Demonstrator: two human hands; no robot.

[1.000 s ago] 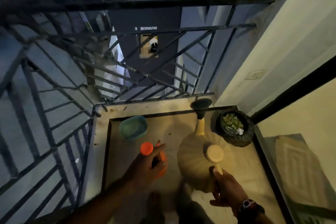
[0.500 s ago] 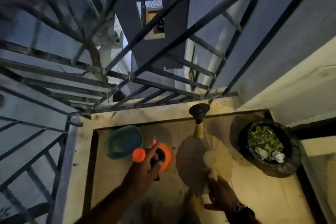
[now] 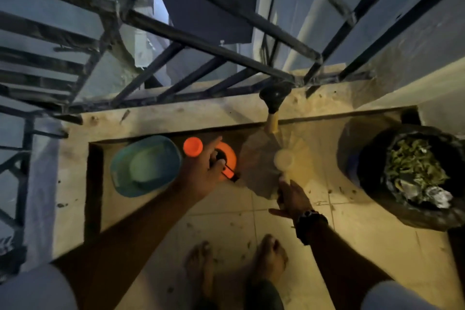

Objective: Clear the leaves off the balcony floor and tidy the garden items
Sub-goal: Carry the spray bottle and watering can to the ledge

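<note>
My left hand (image 3: 205,173) grips the black trigger head of an orange spray bottle (image 3: 226,156) with an orange cap (image 3: 193,147), low over the balcony floor near the curb. My right hand (image 3: 292,196) holds the handle of a tan watering can (image 3: 274,166). The can's spout ends in a black rose (image 3: 274,94) over the ledge. A black bin bag (image 3: 372,173) at the right holds green leaves (image 3: 415,166) and crumpled paper. Small leaf bits speckle the tiled floor (image 3: 352,229).
A teal plastic basin (image 3: 146,166) sits left of the spray bottle in the corner. A raised concrete curb (image 3: 176,114) and dark metal railing (image 3: 226,50) bound the floor on the far and left sides. My bare feet (image 3: 269,254) stand just below the hands.
The view has tilted downward and drawn closer to the floor. Both hands have lowered the spray bottle and watering can toward the floor beside the basin.
</note>
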